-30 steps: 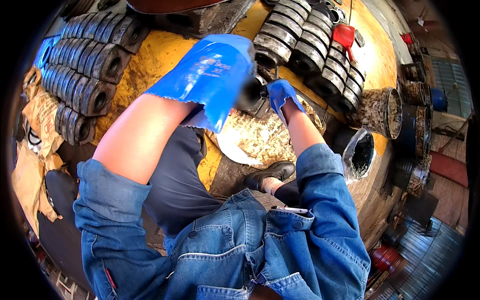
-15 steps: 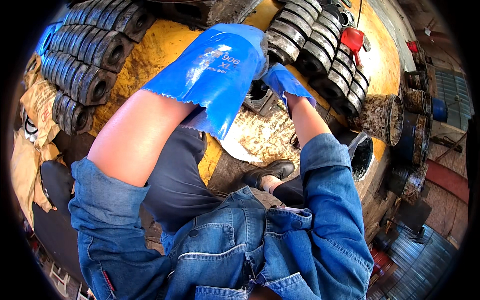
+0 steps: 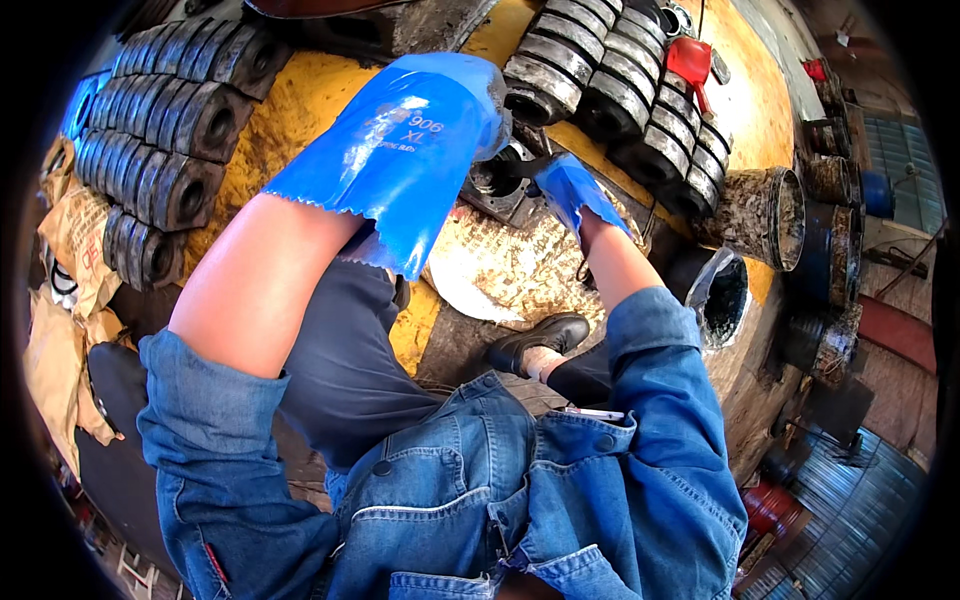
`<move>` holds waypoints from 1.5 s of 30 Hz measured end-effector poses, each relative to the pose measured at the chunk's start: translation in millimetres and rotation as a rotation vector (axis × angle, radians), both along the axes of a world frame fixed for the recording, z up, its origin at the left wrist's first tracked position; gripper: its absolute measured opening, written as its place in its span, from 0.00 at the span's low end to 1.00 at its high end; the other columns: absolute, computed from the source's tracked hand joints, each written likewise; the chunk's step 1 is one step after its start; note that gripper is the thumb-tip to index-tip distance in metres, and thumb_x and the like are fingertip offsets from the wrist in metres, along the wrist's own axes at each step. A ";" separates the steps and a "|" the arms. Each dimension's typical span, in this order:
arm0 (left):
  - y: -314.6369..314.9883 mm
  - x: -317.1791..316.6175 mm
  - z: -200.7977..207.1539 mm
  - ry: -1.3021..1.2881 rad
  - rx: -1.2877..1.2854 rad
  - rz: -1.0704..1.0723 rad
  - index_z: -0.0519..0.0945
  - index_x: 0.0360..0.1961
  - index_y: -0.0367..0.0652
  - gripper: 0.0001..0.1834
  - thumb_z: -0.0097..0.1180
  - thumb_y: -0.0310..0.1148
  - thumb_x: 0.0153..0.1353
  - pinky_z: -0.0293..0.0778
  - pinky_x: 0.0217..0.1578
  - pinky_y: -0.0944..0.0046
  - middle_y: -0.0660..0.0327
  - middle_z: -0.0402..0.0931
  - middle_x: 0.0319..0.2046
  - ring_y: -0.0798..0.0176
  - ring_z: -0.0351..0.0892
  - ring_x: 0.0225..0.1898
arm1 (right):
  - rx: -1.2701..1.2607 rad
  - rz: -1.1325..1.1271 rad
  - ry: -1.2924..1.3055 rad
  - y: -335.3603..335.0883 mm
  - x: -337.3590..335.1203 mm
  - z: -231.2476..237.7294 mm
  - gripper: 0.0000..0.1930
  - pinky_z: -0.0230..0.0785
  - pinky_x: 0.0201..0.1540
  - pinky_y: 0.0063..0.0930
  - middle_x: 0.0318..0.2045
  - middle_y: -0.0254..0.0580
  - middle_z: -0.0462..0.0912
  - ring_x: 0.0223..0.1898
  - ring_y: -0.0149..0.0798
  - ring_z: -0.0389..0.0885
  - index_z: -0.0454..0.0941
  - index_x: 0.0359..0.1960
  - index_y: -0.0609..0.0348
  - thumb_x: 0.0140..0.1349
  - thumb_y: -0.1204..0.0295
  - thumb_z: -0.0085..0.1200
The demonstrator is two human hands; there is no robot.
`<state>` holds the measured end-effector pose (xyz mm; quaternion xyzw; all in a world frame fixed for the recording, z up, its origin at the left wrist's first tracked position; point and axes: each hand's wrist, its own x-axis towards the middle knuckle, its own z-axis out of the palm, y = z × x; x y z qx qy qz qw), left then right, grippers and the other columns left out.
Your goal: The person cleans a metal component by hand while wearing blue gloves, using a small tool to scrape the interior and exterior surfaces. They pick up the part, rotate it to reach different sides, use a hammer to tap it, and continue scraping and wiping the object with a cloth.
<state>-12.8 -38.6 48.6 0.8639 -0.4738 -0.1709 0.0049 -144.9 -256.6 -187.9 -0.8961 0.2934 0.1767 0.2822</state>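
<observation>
My left hand [image 3: 488, 115] wears a long blue rubber glove whose wide cuff covers much of the view; its palm end is grimy and its fingers are hidden. Just beyond it lies a dark, oily metal block [image 3: 515, 203] with a round bore, on a work surface between my hands. My right hand [image 3: 565, 185], in a matching blue glove with blackened fingers, reaches to the block's right side. Its fingers blend into the dark metal, so I cannot tell whether they grip anything. Beneath the block is a pale, oil-stained sheet [image 3: 500, 260].
Stacked ring-shaped metal blocks stand at the left [image 3: 165, 145] and upper right [image 3: 570, 55]. A red scoop [image 3: 690, 65] lies on the right stack. Grimy buckets [image 3: 755, 215] and a lined bin [image 3: 722, 300] stand right. Brown paper sacks [image 3: 75, 230] are at far left.
My left hand has shifted slightly left and down, exposing more of the metal block and its bore. The right hand has moved slightly to the right and down.
</observation>
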 end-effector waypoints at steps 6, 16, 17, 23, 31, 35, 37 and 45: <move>-11.2 -4.1 -15.7 -0.032 0.011 0.028 0.83 0.46 0.55 0.20 0.53 0.53 0.60 0.78 0.44 0.52 0.58 0.82 0.44 0.48 0.81 0.45 | -0.118 0.023 -0.016 3.2 17.8 -14.0 0.12 0.73 0.36 0.41 0.33 0.60 0.83 0.35 0.56 0.83 0.83 0.33 0.64 0.55 0.67 0.56; -18.2 2.0 -17.3 0.105 0.092 0.081 0.82 0.47 0.54 0.20 0.56 0.51 0.59 0.77 0.45 0.52 0.57 0.81 0.45 0.49 0.81 0.45 | -0.206 0.612 0.072 24.4 45.6 7.6 0.09 0.73 0.34 0.34 0.32 0.53 0.84 0.33 0.51 0.83 0.84 0.34 0.59 0.57 0.74 0.51; -19.9 0.0 -15.5 0.110 0.080 0.064 0.82 0.48 0.54 0.20 0.55 0.51 0.60 0.77 0.46 0.52 0.57 0.81 0.45 0.49 0.81 0.45 | -0.077 0.565 -0.093 14.5 34.6 -5.7 0.09 0.73 0.33 0.34 0.32 0.53 0.84 0.32 0.51 0.83 0.84 0.35 0.59 0.56 0.74 0.51; -18.9 0.2 -23.9 0.118 0.058 0.096 0.82 0.48 0.53 0.20 0.54 0.51 0.60 0.77 0.46 0.51 0.57 0.81 0.45 0.49 0.80 0.46 | -0.081 0.636 -0.068 11.1 19.9 -7.7 0.11 0.75 0.37 0.33 0.33 0.55 0.83 0.33 0.53 0.83 0.83 0.37 0.62 0.54 0.74 0.51; -16.1 3.4 -32.3 0.140 0.024 0.072 0.82 0.48 0.54 0.21 0.54 0.53 0.60 0.77 0.46 0.52 0.57 0.81 0.46 0.48 0.80 0.46 | -0.325 0.705 0.393 -16.5 44.4 31.1 0.15 0.75 0.46 0.38 0.46 0.46 0.83 0.46 0.53 0.81 0.81 0.48 0.51 0.63 0.64 0.48; -18.8 -2.9 -31.4 0.115 -0.013 0.090 0.82 0.47 0.54 0.21 0.55 0.53 0.59 0.78 0.44 0.51 0.56 0.81 0.45 0.47 0.80 0.45 | -0.278 0.518 0.321 -20.4 39.3 25.0 0.14 0.76 0.44 0.41 0.45 0.44 0.84 0.46 0.53 0.81 0.81 0.46 0.51 0.59 0.70 0.53; -21.2 -5.7 -28.4 0.090 0.012 0.095 0.81 0.48 0.54 0.21 0.54 0.52 0.59 0.77 0.44 0.51 0.56 0.81 0.45 0.47 0.80 0.45 | -0.285 0.597 0.313 -26.1 32.1 21.5 0.12 0.76 0.43 0.41 0.42 0.47 0.84 0.44 0.54 0.82 0.82 0.43 0.53 0.59 0.70 0.52; -19.8 -7.5 -13.4 0.091 0.096 0.098 0.80 0.50 0.55 0.20 0.53 0.51 0.61 0.77 0.45 0.51 0.57 0.80 0.47 0.48 0.80 0.47 | -0.182 0.327 0.128 -5.3 -4.3 3.1 0.11 0.75 0.39 0.38 0.34 0.60 0.82 0.39 0.57 0.83 0.83 0.35 0.64 0.58 0.71 0.51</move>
